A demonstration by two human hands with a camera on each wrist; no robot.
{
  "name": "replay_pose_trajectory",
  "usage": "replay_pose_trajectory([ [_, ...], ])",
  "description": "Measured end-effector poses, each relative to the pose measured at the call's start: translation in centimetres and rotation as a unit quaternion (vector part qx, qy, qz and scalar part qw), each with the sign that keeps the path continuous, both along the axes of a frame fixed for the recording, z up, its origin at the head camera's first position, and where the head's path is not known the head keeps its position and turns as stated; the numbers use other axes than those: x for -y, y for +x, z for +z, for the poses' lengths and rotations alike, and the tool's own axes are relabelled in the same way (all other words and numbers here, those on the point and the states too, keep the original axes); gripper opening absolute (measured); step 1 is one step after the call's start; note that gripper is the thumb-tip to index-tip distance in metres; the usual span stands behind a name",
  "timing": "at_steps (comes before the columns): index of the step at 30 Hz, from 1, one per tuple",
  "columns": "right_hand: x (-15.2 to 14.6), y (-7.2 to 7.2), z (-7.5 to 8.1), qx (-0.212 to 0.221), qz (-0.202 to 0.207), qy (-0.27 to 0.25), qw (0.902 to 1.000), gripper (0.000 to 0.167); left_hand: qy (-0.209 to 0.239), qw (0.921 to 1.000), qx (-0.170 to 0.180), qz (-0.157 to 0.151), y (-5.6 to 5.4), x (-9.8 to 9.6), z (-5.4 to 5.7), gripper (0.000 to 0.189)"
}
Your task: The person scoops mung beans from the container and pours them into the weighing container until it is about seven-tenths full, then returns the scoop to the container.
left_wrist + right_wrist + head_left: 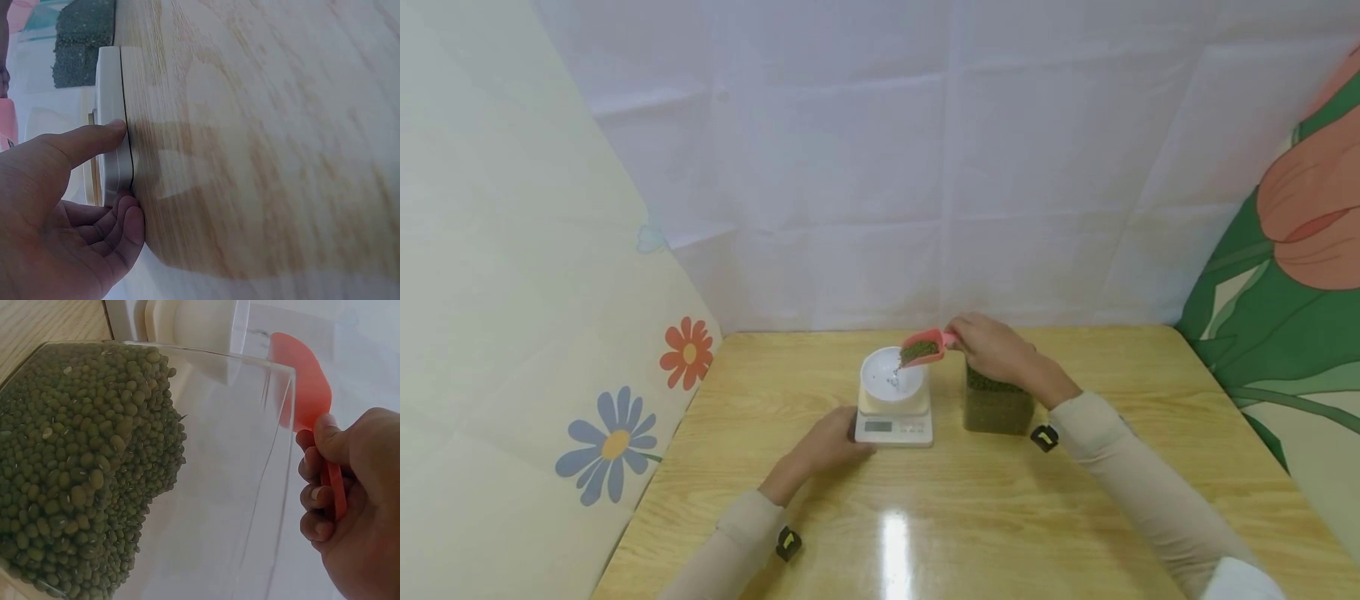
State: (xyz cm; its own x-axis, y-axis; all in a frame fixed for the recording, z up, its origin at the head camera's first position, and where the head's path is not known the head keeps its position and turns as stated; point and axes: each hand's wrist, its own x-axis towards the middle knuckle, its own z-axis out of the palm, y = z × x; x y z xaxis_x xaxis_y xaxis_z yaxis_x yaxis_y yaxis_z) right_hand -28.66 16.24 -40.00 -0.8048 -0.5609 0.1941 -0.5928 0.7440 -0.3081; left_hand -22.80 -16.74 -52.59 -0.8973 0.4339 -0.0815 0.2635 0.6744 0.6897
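Observation:
My right hand (pixel 996 348) grips the handle of a pink scoop (pixel 306 381), fingers wrapped round it. In the head view the scoop holds green mung beans (pixel 920 351), its lip tilted over a white bowl (pixel 880 379). A few small specks show in the bowl and below the lip. The bowl sits on a kitchen scale (pixel 895 433), whose readout is too small to read. My left hand (pixel 56 206) holds the scale's near left corner, thumb on the front edge and curled fingers at the side. Beneath my right hand stands a clear container (pixel 998 412) of mung beans (pixel 75 462).
A wood-grain table (pixel 970 508) carries everything. A white cloth (pixel 880 167) hangs behind it. Flower-printed panels (pixel 497 350) stand at the left and right sides. The container stands just right of the scale, with a narrow gap between them.

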Motion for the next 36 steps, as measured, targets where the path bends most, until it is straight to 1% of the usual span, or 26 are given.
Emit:
replay_pose_trajectory([
  [5,0.06,-0.10,-0.28,-0.004,-0.001,0.010,0.9999,0.026,0.001,1.0000,0.003,-0.004,0.03,0.03,-0.07,0.049],
  [10,0.16,-0.17,-0.38,0.001,-0.001,0.014,0.9999,0.026,0.002,1.0000,0.002,-0.006,0.07,0.04,-0.08,0.050],
  [16,0.27,-0.05,-0.25,0.005,0.000,0.019,0.9998,0.027,-0.003,1.0000,-0.001,-0.002,0.08,0.00,-0.01,0.049],
  [20,0.32,0.13,-0.18,0.005,0.000,0.019,0.9998,0.027,-0.005,1.0000,-0.006,-0.006,0.09,0.02,0.04,0.049],
  [27,0.48,0.19,-0.17,0.000,-0.001,0.024,0.9997,0.027,0.006,0.9999,0.006,-0.006,0.05,0.08,-0.04,0.045],
  [36,0.76,0.37,0.02,-0.002,0.005,0.027,0.9996,0.027,0.008,0.9999,0.001,-0.007,-0.08,0.16,-0.28,0.045],
])
